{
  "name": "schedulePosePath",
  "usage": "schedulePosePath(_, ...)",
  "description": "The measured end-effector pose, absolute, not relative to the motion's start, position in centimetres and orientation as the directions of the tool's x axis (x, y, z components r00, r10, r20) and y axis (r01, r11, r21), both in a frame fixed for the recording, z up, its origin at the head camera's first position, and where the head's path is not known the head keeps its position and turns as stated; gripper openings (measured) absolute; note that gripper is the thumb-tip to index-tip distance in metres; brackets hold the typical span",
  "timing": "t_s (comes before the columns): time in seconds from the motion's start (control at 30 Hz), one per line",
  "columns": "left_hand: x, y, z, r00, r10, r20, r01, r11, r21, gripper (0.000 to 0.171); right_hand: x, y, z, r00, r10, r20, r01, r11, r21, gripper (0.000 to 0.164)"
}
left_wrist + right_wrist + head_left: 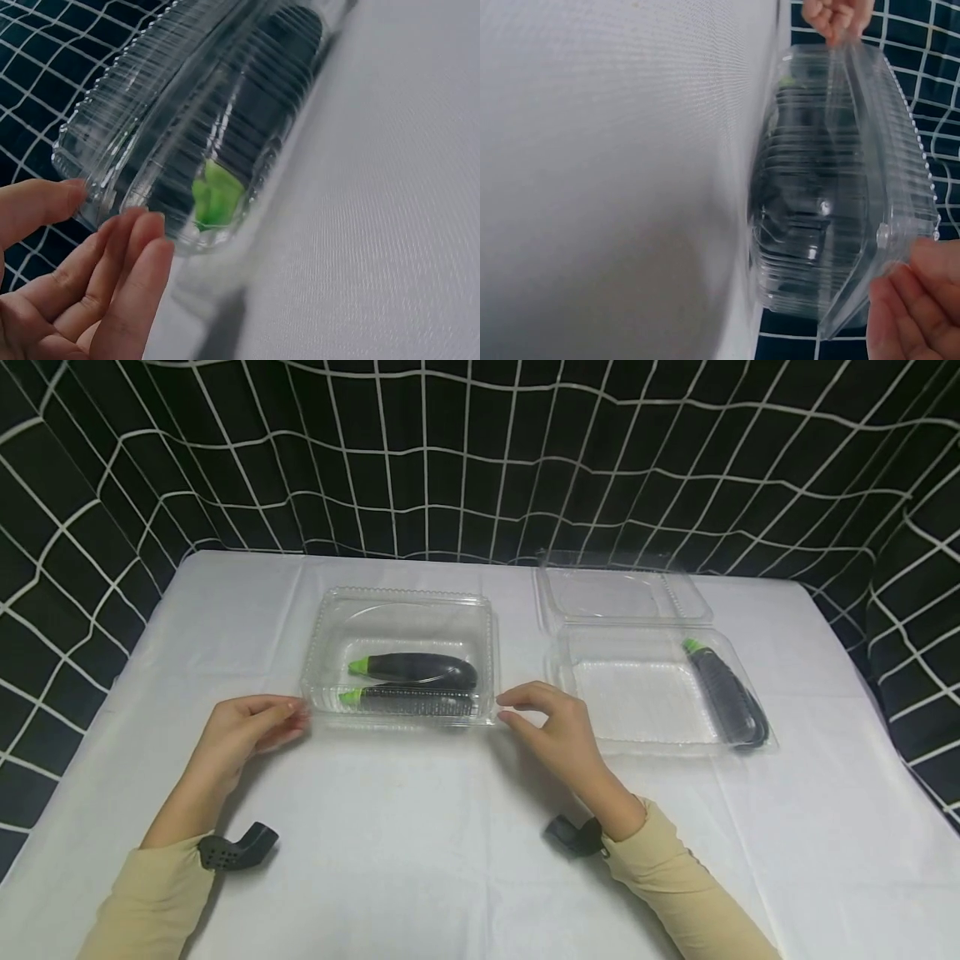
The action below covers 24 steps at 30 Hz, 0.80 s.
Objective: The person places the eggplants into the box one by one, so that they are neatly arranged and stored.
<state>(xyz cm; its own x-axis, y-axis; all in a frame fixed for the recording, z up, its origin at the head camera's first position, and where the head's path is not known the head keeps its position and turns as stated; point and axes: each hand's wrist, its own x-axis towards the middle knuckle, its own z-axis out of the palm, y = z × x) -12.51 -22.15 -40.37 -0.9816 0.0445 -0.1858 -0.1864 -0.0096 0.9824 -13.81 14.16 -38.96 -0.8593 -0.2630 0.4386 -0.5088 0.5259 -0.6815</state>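
Note:
A closed clear plastic clamshell container [405,622] sits left of centre on the table. Inside lie two dark eggplants, one eggplant [423,668] behind the other eggplant [416,702], their green stem ends pointing left. At the container's front left corner, my left hand [251,727] pinches the rim between thumb and fingers. My right hand [558,727] pinches the rim at the front right corner. In the left wrist view, a green stem end [217,195] shows through the wall, close to my fingers. The lid's ridged edge [911,124] runs between both hands in the right wrist view.
To the right stands a second clear clamshell [637,747], its lid [622,593] folded back. One dark eggplant [723,693] lies along its right side. White cloth [390,852] covers the table, and black netting-patterned fabric [480,452] rises behind and beside it.

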Motion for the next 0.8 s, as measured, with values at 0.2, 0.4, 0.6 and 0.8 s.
schedulePosePath(0.2,-12.52,-22.18,-40.01,-0.962,0.124,-0.242,-0.259,-0.143,0.955,0.018,-13.87,14.13,-38.98,-0.862,-0.265,0.432,-0.504,0.543,-0.671,0.011)
schedulePosePath(0.4,-12.58,-22.32,-40.16,-0.954,0.140,-0.267,-0.290,-0.189,0.938,0.023,-13.93,14.01,-38.92,-0.862,-0.274,0.427,-0.505,0.539,-0.673,0.012)
schedulePosePath(0.6,-12.62,-22.45,-40.21,-0.955,0.150,-0.255,-0.282,-0.203,0.938,0.026,-13.96,13.95,-38.91,-0.866,-0.271,0.420,-0.498,0.540,-0.679,0.013)
schedulePosePath(0.8,-12.56,-22.56,-40.10,-0.956,0.153,-0.250,-0.282,-0.249,0.926,0.029,-13.97,13.77,-38.89,-0.864,-0.270,0.426,-0.501,0.541,-0.675,0.013)
